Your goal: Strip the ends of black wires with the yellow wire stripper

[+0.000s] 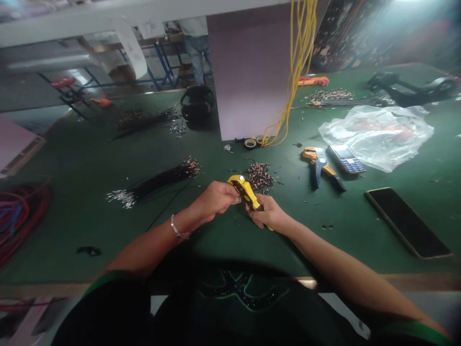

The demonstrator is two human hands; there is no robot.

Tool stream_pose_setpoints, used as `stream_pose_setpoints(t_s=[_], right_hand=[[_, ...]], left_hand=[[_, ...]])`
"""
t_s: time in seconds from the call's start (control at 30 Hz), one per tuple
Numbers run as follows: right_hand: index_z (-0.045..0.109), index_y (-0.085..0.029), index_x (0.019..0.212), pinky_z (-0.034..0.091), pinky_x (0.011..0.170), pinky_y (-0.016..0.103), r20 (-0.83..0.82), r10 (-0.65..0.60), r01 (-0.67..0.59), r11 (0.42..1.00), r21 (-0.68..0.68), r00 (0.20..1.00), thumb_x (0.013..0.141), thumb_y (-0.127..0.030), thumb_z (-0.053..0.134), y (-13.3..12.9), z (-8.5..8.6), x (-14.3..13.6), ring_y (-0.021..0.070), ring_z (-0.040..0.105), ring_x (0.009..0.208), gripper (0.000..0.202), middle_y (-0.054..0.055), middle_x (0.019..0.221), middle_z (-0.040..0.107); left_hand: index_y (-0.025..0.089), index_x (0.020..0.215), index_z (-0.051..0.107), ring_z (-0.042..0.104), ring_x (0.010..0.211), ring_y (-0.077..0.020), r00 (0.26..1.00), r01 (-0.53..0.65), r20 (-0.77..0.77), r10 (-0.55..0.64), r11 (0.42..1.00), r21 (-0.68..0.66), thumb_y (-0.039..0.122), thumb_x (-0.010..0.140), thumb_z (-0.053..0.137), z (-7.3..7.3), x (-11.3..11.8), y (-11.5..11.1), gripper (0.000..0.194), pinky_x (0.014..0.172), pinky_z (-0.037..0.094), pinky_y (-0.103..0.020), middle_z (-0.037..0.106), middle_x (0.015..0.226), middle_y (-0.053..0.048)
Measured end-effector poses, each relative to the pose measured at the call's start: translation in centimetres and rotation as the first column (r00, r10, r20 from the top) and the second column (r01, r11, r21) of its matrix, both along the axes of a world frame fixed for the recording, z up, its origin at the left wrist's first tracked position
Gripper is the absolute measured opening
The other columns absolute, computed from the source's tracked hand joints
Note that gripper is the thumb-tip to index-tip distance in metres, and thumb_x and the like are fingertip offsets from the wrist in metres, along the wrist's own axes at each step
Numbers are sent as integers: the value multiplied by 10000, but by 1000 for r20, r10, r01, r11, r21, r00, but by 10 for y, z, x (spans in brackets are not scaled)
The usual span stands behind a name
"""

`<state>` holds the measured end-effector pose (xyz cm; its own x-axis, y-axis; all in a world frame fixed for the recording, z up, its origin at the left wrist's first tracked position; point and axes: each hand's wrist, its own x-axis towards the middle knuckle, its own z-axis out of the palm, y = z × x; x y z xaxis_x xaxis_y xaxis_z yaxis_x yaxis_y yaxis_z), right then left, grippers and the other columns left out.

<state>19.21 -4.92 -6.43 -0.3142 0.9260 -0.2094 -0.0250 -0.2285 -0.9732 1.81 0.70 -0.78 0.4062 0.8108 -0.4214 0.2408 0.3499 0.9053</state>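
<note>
A yellow and black hand tool (245, 191) is held over the green table by my right hand (268, 212), whose fingers wrap its handles. At the tool's upper left end is my left hand (218, 199), thumb and fingers pinched together; a thin black wire trails below it to the left, but what sits between the fingertips is too small to make out. Just behind the tool lies a pile of small copper-coloured pieces (260, 175). To the left rests a bundle of black wires (158, 182) with silvery ends on one side and coppery ends on the other.
On the right of the green table (288, 259) are an orange and blue tool (319, 166), a keypad phone (346, 158), a smartphone (406, 222) and a plastic bag (378, 134). Yellow wires (298, 72) hang beside an upright panel (252, 77). Red cable coils (25, 216) lie far left.
</note>
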Motion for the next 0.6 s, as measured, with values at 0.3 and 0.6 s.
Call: stream_pose_setpoints(t_s=[0.3,0.6], right_hand=[[460,-191,763,351,311,195,-204,-57,46,997,-58,977,602,-127,558,3,-3,1,66,375,283,199,-110,387,468],[468,-192,754,347,291,198,-280,-95,59,989,-134,955,567,-96,530,3,-5,0,75,371,276,218,-99,380,480]], left_hand=[[102,980,637,656,564,-135,943,259,214,-253,966,1,155,768,589,13,-29,6,223,582,520,-262,720,707,-96],[147,1027,665,711,875,-174,915,295,195,-353,916,272,119,765,635,9,-31,-3,265,844,549,-337,755,931,-89]])
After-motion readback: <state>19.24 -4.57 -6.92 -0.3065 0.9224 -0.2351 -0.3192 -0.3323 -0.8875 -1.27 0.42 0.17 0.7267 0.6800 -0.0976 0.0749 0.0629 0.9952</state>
